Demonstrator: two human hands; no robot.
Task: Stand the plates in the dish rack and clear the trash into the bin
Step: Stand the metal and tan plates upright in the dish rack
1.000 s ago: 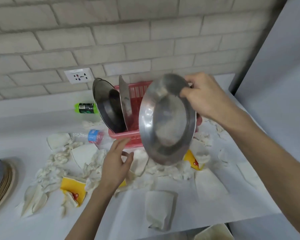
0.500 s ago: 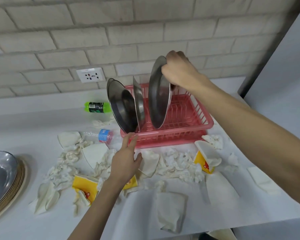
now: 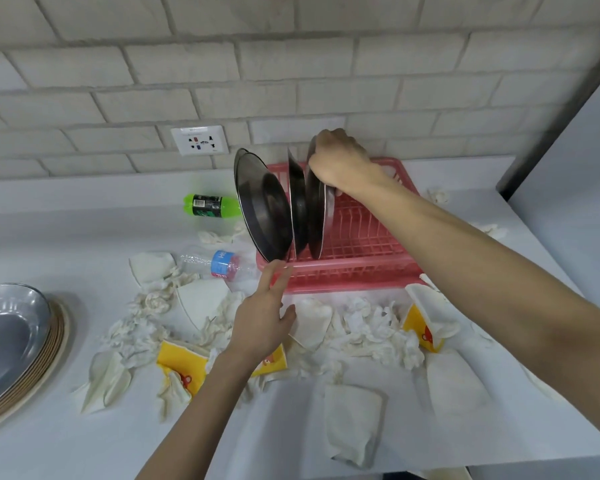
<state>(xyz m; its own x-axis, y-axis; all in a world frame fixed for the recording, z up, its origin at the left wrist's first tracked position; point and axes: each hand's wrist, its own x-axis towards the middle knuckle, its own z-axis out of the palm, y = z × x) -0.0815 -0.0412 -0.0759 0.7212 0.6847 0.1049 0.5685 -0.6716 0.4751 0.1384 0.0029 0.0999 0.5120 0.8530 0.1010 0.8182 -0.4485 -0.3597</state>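
Note:
A pink dish rack [image 3: 361,268] stands on the white counter against the brick wall. Three steel plates stand on edge in its left part: a leaning one [image 3: 262,206], a middle one [image 3: 297,202] and the rightmost plate [image 3: 316,216]. My right hand [image 3: 340,164] grips the top rim of that rightmost plate. My left hand [image 3: 262,317] has straight fingers touching the rack's front left corner. Crumpled tissues [image 3: 371,327], torn white paper [image 3: 201,299] and crushed yellow paper cups [image 3: 181,365] litter the counter in front of the rack.
A stack of plates [image 3: 11,341] with a steel one on top sits at the far left edge. A green bottle [image 3: 210,205] and a clear plastic bottle [image 3: 219,264] lie left of the rack. A wall socket [image 3: 199,140] is above them. A folded napkin [image 3: 352,427] lies near the counter's front edge.
My right hand turned the steel plate on edge, carried it from in front of the rack and lowered it into a slot beside the other plates. My left hand stayed at the rack's corner.

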